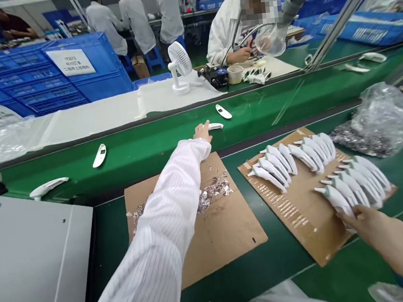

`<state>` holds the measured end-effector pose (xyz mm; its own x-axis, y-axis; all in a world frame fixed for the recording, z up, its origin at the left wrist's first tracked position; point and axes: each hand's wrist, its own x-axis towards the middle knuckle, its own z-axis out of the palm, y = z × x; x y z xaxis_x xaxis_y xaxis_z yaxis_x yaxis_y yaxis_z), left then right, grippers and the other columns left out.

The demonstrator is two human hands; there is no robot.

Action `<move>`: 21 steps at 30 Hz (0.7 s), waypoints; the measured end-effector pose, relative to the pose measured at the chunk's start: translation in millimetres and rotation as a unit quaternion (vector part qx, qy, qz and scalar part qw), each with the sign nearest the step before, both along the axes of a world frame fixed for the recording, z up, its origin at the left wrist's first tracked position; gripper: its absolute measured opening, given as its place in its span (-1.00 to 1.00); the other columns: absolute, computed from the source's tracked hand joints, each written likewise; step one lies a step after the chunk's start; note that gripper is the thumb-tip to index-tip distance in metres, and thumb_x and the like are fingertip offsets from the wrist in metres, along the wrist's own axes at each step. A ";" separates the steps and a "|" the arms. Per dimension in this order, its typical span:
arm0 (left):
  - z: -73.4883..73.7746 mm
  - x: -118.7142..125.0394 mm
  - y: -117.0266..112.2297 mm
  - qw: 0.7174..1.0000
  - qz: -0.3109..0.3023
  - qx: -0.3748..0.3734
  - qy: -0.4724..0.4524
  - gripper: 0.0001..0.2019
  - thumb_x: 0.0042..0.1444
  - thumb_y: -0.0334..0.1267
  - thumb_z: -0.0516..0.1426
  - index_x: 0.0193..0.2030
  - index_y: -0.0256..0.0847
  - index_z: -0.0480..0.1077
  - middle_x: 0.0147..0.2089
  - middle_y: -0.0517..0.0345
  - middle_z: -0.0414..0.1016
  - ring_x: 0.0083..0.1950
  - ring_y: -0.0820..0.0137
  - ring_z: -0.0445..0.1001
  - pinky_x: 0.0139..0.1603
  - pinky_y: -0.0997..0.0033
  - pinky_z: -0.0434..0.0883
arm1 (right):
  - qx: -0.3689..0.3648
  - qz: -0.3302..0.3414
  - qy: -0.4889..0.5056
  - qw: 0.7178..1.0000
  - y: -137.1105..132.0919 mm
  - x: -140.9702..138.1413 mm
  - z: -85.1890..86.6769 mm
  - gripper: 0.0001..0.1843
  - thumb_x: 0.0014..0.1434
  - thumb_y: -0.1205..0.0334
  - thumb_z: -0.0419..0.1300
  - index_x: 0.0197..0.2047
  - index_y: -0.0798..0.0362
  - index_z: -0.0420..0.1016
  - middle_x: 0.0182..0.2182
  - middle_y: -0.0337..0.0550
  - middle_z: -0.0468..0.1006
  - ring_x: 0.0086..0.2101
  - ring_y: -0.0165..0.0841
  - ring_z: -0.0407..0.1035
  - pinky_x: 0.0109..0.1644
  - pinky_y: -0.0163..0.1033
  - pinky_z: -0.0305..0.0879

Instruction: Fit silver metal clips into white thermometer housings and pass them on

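My left hand [202,132] reaches out over a green conveyor belt [159,157], its fingers against the end of a white plastic handheld device [216,126]. Whether they grip it is unclear. Other white devices lie apart on the belt, including one [223,111] just beyond my hand. My right hand [368,232] rests at the near end of a cardboard sheet [302,236] and is shut on a white device [336,200] with a grey-green tip. Several similar devices lie in tight rows there. Under my left arm lies a second cardboard sheet [231,233] bearing crumpled silver foil scraps [212,192].
A grey machine [30,267] fills the lower left. A clear plastic bag [383,117] lies at right. Beyond the belt stand a white desk fan [180,65] and blue crates [48,75]. A co-worker [228,37] works across the belt, behind a slanted metal rail [345,16].
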<state>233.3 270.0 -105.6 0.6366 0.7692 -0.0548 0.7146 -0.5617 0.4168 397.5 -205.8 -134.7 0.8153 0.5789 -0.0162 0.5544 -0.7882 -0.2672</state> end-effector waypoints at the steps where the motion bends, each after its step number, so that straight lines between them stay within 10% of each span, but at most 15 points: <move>1: -3.4 1.2 0.4 1.000 -0.009 0.005 0.002 -0.37 0.15 -0.50 0.12 0.37 -0.15 0.12 0.36 -0.18 0.11 0.38 0.12 0.10 0.26 0.15 0.18 | -0.036 -0.054 -0.010 0.998 3.9 -1.1 -0.3 -0.60 -0.09 -0.25 0.24 -0.46 -0.08 0.42 -0.71 -0.09 0.29 -0.75 -0.18 0.16 -0.58 -0.05 0.08; 3: -6.8 1.5 -1.5 1.000 -0.019 0.015 0.006 -0.46 0.13 -0.54 0.11 0.26 -0.17 0.27 0.30 -0.18 0.17 0.34 0.09 0.13 0.22 0.15 0.21 | -0.051 -0.121 -0.038 0.991 17.6 -9.5 9.7 -0.46 -0.08 -0.33 0.21 -0.23 -0.07 0.44 -0.59 0.01 0.44 -0.65 -0.05 0.30 -0.55 -0.03 0.13; 7: 6.2 -6.4 -7.8 0.999 -0.021 0.014 0.019 -0.50 0.06 -0.49 0.18 0.19 -0.33 0.34 0.18 -0.27 0.32 0.25 0.00 0.23 0.17 0.12 0.24 | 0.089 -0.037 -0.090 0.991 61.2 -44.6 50.3 -0.43 0.14 -0.31 0.04 0.01 -0.05 0.34 -0.26 0.06 0.58 -0.32 0.06 0.47 -0.39 -0.02 0.25; 13: 73.5 -54.3 -57.2 0.980 -0.152 -0.104 -0.076 -0.64 -0.04 -0.32 0.24 -0.04 -0.29 0.52 -0.08 -0.07 0.54 -0.09 0.14 0.46 -0.04 0.25 0.33 | 0.236 0.195 0.051 0.951 154.4 -88.7 78.9 -0.40 0.19 -0.14 0.17 0.20 -0.03 0.29 -0.33 -0.13 0.54 -0.44 -0.26 0.43 -0.34 -0.18 0.26; 17: 95.4 -105.5 -118.4 0.900 -0.182 -0.332 -0.214 -0.79 -0.07 -0.37 0.23 -0.24 -0.29 0.57 -0.35 0.08 0.51 -0.36 0.36 0.41 -0.26 0.39 0.31 | 0.166 0.357 0.235 0.888 197.4 -116.2 78.4 -0.54 0.15 -0.08 0.24 0.02 0.02 0.46 -0.46 -0.26 0.50 -0.45 -0.32 0.39 -0.38 -0.25 0.24; 21: 64.6 -139.1 -175.6 0.759 0.064 -0.487 -0.427 -0.85 0.06 -0.27 0.21 -0.25 -0.26 0.54 -0.27 0.08 0.52 -0.27 0.40 0.44 -0.25 0.49 0.36 | 0.120 0.423 0.381 0.813 200.1 -156.8 76.8 -0.66 0.20 -0.08 0.19 -0.37 0.04 0.48 -0.50 -0.29 0.49 -0.48 -0.41 0.33 -0.39 -0.31 0.20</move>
